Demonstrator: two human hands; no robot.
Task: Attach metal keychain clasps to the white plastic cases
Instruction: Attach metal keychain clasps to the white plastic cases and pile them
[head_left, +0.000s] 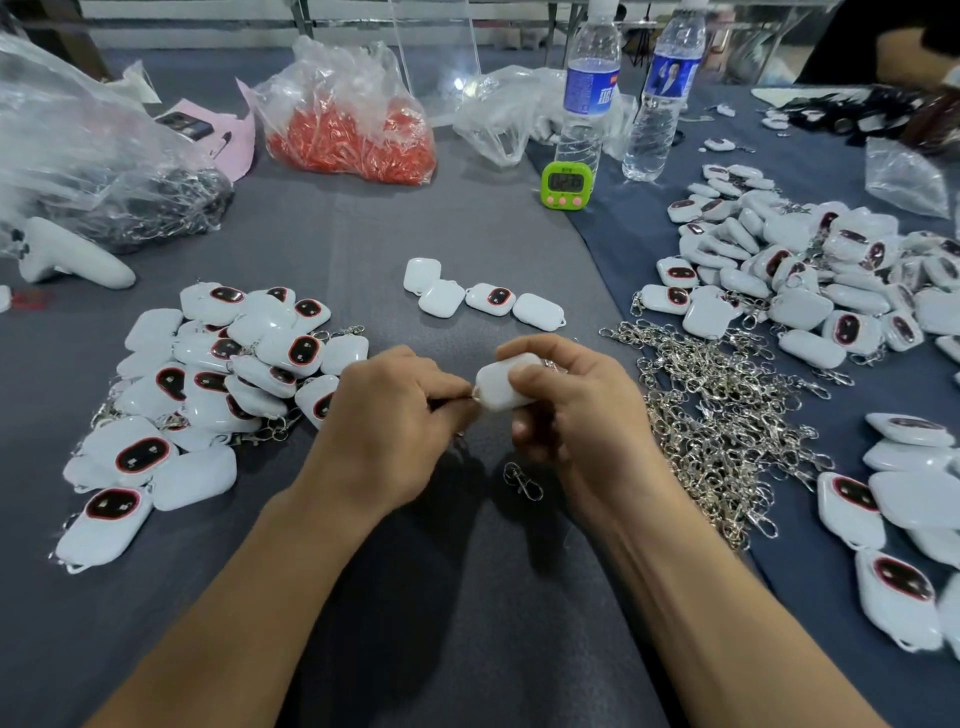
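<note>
Right hand (566, 415): fingers and thumb are curled round a white case (503, 383), which is held above the cloth, its plain side turned up.
Left hand (395, 415): fingertips are closed in a narrow pinch on a metal clasp (467, 398); only a small bit of the metal is seen.
Point of contact: the clasp is held against the left corner of the case, between the two hands.
Just below the grip: one loose clasp (523, 480) lies on the grey cloth (467, 597), apart from both hands.
Beyond the grip: a row of four cases (483, 299) is laid side by side.
Left of the grip: a pile of cases (208, 384) is seen, with chains showing among them.
Right of the grip: a heap of clasps (722, 415) is spread out; beyond it lies a larger pile (810, 270) of cases.
Far beyond the grip: a green timer (565, 185), two water bottles (587, 93) and a clear bag (348, 130) of orange pieces are placed.
</note>
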